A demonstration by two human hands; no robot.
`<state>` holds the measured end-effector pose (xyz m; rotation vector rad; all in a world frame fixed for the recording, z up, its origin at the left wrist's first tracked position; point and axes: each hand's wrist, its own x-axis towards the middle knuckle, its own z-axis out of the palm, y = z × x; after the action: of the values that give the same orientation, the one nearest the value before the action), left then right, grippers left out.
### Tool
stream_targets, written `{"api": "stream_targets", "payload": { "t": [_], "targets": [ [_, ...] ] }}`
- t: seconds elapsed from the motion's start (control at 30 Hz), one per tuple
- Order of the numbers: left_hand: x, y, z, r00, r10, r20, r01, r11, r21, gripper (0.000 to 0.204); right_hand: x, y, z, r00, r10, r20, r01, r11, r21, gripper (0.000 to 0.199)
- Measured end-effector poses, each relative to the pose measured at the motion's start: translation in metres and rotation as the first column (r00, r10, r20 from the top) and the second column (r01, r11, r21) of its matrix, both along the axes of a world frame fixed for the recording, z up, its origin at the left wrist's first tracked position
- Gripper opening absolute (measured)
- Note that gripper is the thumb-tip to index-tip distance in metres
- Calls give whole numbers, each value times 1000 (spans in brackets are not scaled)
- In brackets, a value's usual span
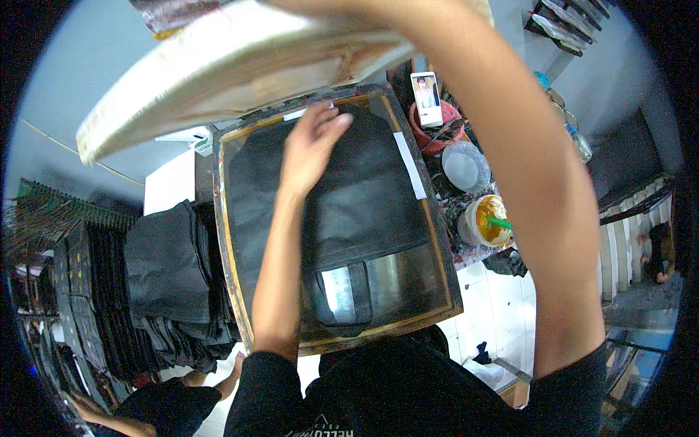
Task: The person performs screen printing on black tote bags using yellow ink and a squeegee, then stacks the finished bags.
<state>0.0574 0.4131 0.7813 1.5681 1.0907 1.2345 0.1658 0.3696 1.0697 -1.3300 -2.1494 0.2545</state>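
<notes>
Black fabric bag lies flat on wood-edged board, at 12 o'clock from torso; carry handle points to 6 o'clock; long axis hard to tell. Left hand nearer, over bag's 12 o'clock end, fingers loosely curled, thumb toward 2 o'clock, no grip visible, contact unclear. Right forearm arcs past 2 o'clock toward pale raised frame; right hand beyond picture edge, cannot tell grip.
</notes>
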Motion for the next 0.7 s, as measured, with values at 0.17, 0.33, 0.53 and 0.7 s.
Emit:
{"api": "stream_targets", "payload": {
  "t": [0.17, 0.33, 0.53, 0.7],
  "targets": [
    [-103, -168, 32, 850, 93, 519, -184, 975, 126, 56, 9, -31, -111, 989, 131, 64, -146, 910, 388, 31],
    [-115, -276, -23, 844, 327, 425, -141, 900, -413, 24, 17, -114, -221, 969, 246, 15, -243, 945, 217, 26],
    [-112, -297, -83, 874, 380, 302, -144, 796, -587, 24, 10, -106, -303, 926, 328, 189, -337, 941, 18, 28],
    [-114, -295, -83, 880, 388, 273, -142, 765, -629, 25, 22, -84, -252, 934, 304, 187, -297, 953, -69, 27]
  ]
}}
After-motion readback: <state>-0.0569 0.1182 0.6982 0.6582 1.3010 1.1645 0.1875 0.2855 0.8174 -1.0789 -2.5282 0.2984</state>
